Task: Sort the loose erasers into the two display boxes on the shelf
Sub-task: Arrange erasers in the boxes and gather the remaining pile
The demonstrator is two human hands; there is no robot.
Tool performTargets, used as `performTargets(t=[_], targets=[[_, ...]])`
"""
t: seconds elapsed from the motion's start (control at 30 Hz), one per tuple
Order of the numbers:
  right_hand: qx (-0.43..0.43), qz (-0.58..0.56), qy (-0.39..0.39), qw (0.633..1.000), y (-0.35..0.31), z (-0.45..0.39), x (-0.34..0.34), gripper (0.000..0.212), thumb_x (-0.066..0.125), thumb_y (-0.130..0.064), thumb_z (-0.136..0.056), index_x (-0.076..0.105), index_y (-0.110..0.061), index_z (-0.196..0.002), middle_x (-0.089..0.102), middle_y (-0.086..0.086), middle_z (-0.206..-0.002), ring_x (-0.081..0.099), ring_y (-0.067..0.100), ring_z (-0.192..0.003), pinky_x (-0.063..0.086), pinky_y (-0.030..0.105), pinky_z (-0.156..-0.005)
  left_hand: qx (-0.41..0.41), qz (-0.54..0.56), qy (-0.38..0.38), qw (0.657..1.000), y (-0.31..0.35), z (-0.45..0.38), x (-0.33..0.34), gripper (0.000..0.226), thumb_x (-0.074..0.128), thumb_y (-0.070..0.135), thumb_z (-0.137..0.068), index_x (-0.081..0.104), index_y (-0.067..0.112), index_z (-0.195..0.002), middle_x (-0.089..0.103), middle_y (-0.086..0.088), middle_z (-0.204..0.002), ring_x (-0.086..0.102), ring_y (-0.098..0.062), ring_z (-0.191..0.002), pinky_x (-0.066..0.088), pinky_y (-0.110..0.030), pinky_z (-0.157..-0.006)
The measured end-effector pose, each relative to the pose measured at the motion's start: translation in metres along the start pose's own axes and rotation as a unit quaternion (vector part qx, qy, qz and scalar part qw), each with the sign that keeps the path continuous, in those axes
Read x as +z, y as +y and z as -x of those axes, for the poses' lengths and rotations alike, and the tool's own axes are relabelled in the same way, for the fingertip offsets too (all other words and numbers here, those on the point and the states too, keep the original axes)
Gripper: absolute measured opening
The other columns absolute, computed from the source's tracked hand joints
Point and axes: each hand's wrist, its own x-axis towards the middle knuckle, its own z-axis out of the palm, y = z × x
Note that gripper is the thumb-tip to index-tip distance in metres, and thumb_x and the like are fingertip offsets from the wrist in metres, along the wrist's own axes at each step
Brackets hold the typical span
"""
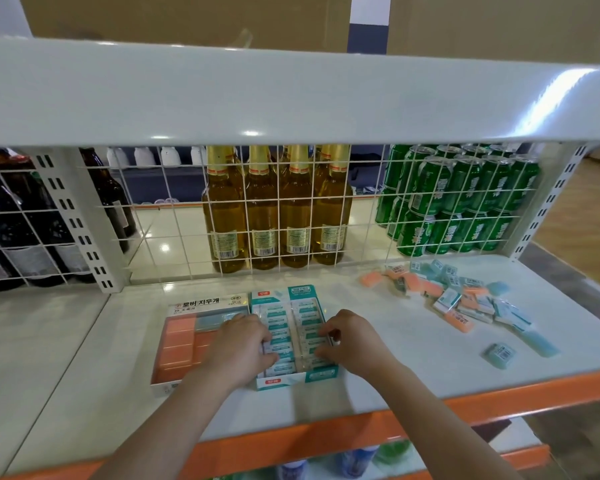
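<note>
Two display boxes stand side by side on the white shelf. The left box (201, 306) holds orange and pale blue erasers. The teal-and-white box (300, 293) holds two rows of white sleeved erasers. My left hand (243, 344) lies over the left row, fingers curled onto an eraser there. My right hand (347, 339) lies over the right row and pinches an eraser at its fingertips. A pile of loose erasers (454, 296), orange and teal, lies at the shelf's right. One teal eraser (498, 355) sits apart nearer the front.
A white wire grid (187, 216) backs the shelf; behind it stand amber bottles (274, 209), green cans (465, 199) and dark bottles (18, 223). The upper shelf (291, 98) hangs overhead. The front edge (326, 438) is orange, with bottles below.
</note>
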Motion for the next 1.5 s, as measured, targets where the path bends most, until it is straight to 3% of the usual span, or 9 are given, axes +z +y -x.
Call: performTargets(t=[0.13,0.3,0.57,0.7,0.77,0.93,1.17,1.33,1.5], targets=[[-0.012,-0.012,0.003,1.000,0.003,0.002,-0.003,0.031,0.067,-0.026,-0.083,0.063,-0.017,-0.112,0.053,-0.001,-0.106,0.049,0.010,-0.089,0.041,0.015,-0.078,-0.014,0.022,-0.006,1.000,0.001,-0.002,-0.001,0.028,0.064,0.037,-0.083,0.066,0.020,-0.105,0.059,0.004,-0.105,0.051,-0.012,-0.094,0.040,-0.022,-0.073],[-0.006,-0.035,0.053,0.998,0.020,0.004,-0.013,0.023,0.063,-0.025,-0.086,0.066,-0.017,-0.108,0.052,-0.005,-0.093,0.048,0.008,-0.078,0.037,0.012,-0.071,-0.052,0.138,-0.012,0.989,0.007,-0.009,0.000,0.019,0.061,0.029,-0.087,0.065,0.021,-0.103,0.062,0.006,-0.102,0.057,-0.008,-0.090,0.049,-0.025,-0.080],[0.093,-0.069,0.103,0.988,0.065,0.018,-0.036,0.017,0.058,-0.014,-0.087,0.067,-0.015,-0.101,0.056,-0.003,-0.089,0.051,0.011,-0.080,0.037,0.017,-0.072,-0.004,0.223,-0.021,0.975,0.047,-0.032,0.003,0.020,0.056,0.025,-0.090,0.061,0.023,-0.110,0.057,0.011,-0.100,0.052,-0.001,-0.088,0.038,-0.010,-0.067],[0.132,-0.066,0.125,0.981,0.088,0.028,-0.046,0.018,0.056,-0.011,-0.085,0.068,-0.015,-0.098,0.059,-0.003,-0.086,0.049,0.008,-0.071,0.036,0.018,-0.068,0.010,0.245,-0.046,0.968,0.074,-0.047,0.011,0.019,0.057,0.025,-0.090,0.063,0.023,-0.108,0.060,0.007,-0.103,0.056,-0.005,-0.093,0.045,-0.020,-0.082],[0.146,-0.052,0.134,0.979,0.098,0.033,-0.051,0.020,0.055,-0.009,-0.085,0.068,-0.013,-0.099,0.059,-0.003,-0.085,0.048,0.004,-0.067,0.035,0.017,-0.067,0.018,0.248,-0.051,0.967,0.087,-0.053,0.017,0.019,0.057,0.025,-0.089,0.064,0.022,-0.107,0.059,0.007,-0.098,0.056,-0.007,-0.090,0.044,-0.020,-0.081],[0.216,-0.042,0.176,0.959,0.127,0.047,-0.067,0.022,0.055,-0.012,-0.085,0.068,-0.016,-0.102,0.065,0.003,-0.105,0.058,0.018,-0.094,0.039,0.021,-0.074,0.040,0.252,-0.062,0.965,0.119,-0.072,0.032,0.020,0.058,0.023,-0.088,0.066,0.018,-0.106,0.060,0.003,-0.096,0.054,-0.009,-0.086,0.039,-0.016,-0.074],[0.252,-0.027,0.203,0.946,0.160,0.051,-0.086,0.030,0.061,-0.016,-0.083,0.065,-0.013,-0.112,0.066,0.005,-0.109,0.060,0.019,-0.097,0.044,0.025,-0.077,0.025,0.286,-0.050,0.957,0.153,-0.102,0.054,0.025,0.058,0.019,-0.087,0.062,0.014,-0.111,0.059,0.003,-0.093,0.056,-0.013,-0.087,0.043,-0.020,-0.078],[0.243,-0.010,0.198,0.949,0.170,0.043,-0.090,0.031,0.060,-0.017,-0.084,0.064,-0.011,-0.114,0.063,0.007,-0.114,0.059,0.023,-0.099,0.043,0.028,-0.080,-0.001,0.335,-0.019,0.942,0.169,-0.126,0.062,0.025,0.061,0.018,-0.086,0.064,0.009,-0.109,0.064,-0.003,-0.103,0.054,-0.011,-0.086,0.038,-0.017,-0.077],[0.245,0.014,0.173,0.954,0.172,0.032,-0.089,0.026,0.057,-0.020,-0.084,0.067,-0.011,-0.106,0.059,0.010,-0.116,0.058,0.028,-0.098,0.044,0.030,-0.078,0.008,0.293,0.007,0.956,0.174,-0.149,0.067,0.025,0.058,0.017,-0.087,0.063,0.011,-0.111,0.061,-0.005,-0.116,0.056,-0.023,-0.105,0.038,-0.022,-0.080]])
